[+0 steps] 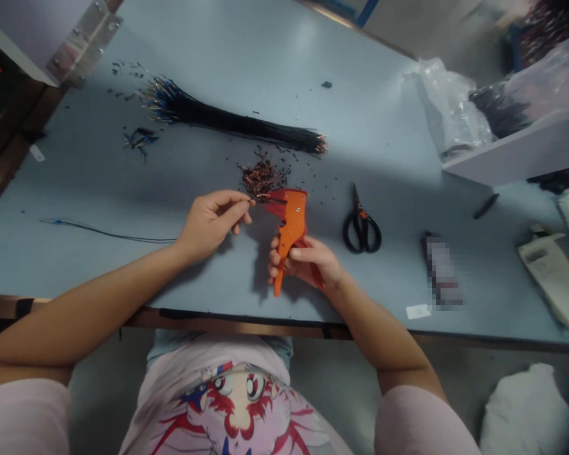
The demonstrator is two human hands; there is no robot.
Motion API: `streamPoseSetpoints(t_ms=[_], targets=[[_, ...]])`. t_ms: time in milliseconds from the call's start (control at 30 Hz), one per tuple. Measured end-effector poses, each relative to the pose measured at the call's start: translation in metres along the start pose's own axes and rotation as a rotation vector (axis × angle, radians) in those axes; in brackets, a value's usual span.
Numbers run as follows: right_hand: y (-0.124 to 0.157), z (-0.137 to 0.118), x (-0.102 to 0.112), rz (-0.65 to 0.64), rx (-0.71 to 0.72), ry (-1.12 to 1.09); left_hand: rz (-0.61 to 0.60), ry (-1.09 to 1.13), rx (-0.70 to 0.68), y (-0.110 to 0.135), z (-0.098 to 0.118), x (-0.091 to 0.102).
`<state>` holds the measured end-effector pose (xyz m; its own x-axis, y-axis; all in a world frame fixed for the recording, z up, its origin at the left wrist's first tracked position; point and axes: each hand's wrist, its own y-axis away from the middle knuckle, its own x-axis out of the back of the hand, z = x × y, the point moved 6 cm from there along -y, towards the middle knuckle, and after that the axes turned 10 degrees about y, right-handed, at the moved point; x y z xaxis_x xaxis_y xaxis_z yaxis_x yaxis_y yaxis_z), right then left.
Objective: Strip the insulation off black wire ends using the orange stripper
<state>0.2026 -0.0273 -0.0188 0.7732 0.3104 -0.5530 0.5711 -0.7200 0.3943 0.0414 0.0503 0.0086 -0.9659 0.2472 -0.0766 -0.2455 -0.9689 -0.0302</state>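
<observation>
Between the thumb and fingers of my left hand (217,221) is pinched a thin black wire (118,234). Its long part trails left across the table to a blue end, while its near end points into the jaws of an orange and red wire stripper (294,218). My right hand (308,262) is wrapped around the handles of that tool. Just beyond the jaws lies a heap of copper and black scraps (262,175). A thick bundle of black wires (237,121) lies farther back, with blue and silver ends at left and bare copper ends at right.
Black-handled scissors (362,230) lie right of the stripper. Farther right are a blurred-out object (443,272) and a white label (418,311). A white bin with plastic bags (455,114) stands at the right back. Small blue and black offcuts (141,139) lie at left.
</observation>
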Motion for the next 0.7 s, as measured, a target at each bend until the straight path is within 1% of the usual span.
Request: streamPoseSetpoints(t_ms=[100, 233, 400, 567, 700], targets=[[0.003, 0.002, -0.01, -0.082, -0.025, -0.046, -0.032, 0.086, 0.041, 0.005, -0.001, -0.007], [0.003, 0.006, -0.016, -0.153, -0.03, -0.101, -0.067, 0.16, 0.102, 0.01, -0.005, -0.016], [0.002, 0.011, -0.019, -0.232, -0.036, -0.16, -0.111, 0.131, 0.084, 0.014, -0.008, -0.026], [0.002, 0.015, -0.02, -0.243, -0.051, -0.146, -0.166, 0.086, 0.117, 0.016, -0.012, -0.031], [0.001, 0.011, -0.019, -0.183, -0.03, -0.106, -0.147, 0.048, 0.099, 0.015, -0.011, -0.028]])
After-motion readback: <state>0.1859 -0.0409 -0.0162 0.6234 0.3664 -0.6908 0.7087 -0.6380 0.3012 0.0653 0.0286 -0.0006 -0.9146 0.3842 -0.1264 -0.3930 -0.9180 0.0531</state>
